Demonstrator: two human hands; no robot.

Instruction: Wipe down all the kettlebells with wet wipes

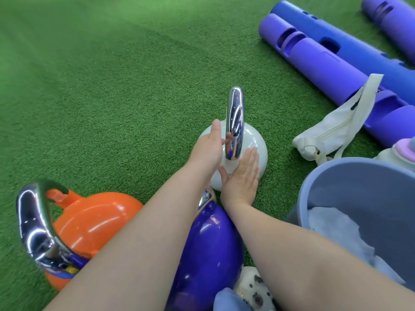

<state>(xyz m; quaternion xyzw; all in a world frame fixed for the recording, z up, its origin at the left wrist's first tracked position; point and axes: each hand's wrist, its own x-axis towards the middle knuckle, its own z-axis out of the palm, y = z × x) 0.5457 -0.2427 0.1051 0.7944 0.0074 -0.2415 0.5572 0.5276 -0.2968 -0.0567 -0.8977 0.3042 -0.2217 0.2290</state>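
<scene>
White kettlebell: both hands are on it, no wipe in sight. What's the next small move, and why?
Probably reach the right hand to the grey bucket for a wipe: both it and the left hand lie flat and bare on the white kettlebell.

Green artificial turf is covering the floor. Blue and purple foam tubes with cut-out grip holes are lying side by side at the upper right. A cream fabric bag with a strap is resting against one tube. A grey-blue bucket is standing just beside the bag.
</scene>
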